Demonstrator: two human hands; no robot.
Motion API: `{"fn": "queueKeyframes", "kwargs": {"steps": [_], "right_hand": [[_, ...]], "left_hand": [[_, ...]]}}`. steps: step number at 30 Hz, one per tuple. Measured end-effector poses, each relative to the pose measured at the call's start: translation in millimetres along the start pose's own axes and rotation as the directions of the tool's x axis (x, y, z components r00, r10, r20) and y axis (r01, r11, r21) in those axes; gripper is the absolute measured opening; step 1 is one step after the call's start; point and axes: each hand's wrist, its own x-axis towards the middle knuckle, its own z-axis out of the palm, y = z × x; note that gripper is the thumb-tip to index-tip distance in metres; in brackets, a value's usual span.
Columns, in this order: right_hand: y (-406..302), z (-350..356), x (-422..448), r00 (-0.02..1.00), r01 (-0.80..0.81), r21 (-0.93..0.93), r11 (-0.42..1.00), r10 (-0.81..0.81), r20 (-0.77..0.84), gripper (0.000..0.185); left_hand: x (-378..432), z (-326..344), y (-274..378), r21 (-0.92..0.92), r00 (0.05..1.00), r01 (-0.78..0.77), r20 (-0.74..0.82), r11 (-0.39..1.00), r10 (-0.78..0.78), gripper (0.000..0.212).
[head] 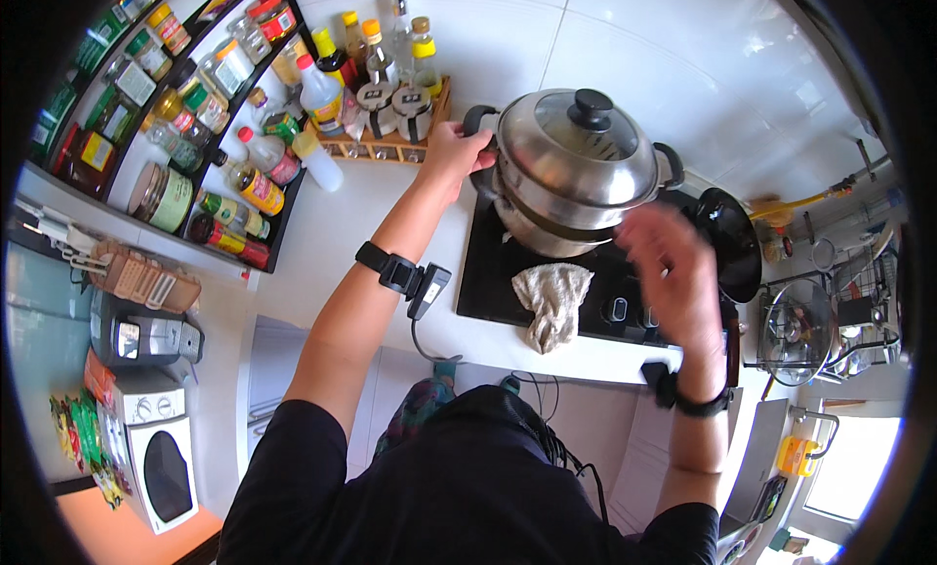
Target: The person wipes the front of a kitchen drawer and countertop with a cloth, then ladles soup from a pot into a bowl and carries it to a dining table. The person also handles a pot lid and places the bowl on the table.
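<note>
My left hand [455,155] grips the black side handle [479,117] of a stainless-steel steamer pot [564,192]. A domed lid [527,144] with a glass centre and a black knob covers the pot; its contents are hardly visible through the glass. The pot is over a black glass cooktop [483,272] and looks tilted, with a dark gap between its tiers. My right hand [670,265], blurred by motion, is near the pot's lower right with fingers loosely apart and nothing seen in it. A crumpled beige cloth [554,301] lies over the cooktop's front edge.
A black wok [728,247] stands right of the pot. Sauce bottles [320,96] and lidded jars fill a wooden rack [373,152] at the back left, beside a black shelf of spices [187,166]. A wire dish rack [798,323] stands at the right, a white microwave [161,455] at left.
</note>
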Motion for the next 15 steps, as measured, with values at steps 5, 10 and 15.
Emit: {"fn": "queueKeyframes", "kwargs": {"steps": [5,10,15], "right_hand": [[67.1,113.7,-66.1,0.945,-0.005,0.074,0.997,-0.02,0.326,0.023],[189.7,233.0,-119.6,0.982,-0.016,-0.433,0.901,0.095,0.161,0.067],[136.9,303.5,-109.4,0.871,0.388,-0.354,0.851,-0.213,0.442,0.059]], "left_hand": [[-53.4,-22.9,-5.5,-0.013,0.983,-0.086,-0.165,0.996,0.083,0.052],[-147.5,-99.8,-61.8,-0.025,0.983,0.103,-0.153,0.994,-0.106,0.033],[-263.5,-208.7,-113.3,-0.06,0.814,0.315,-0.497,0.947,-0.302,0.03]]}}
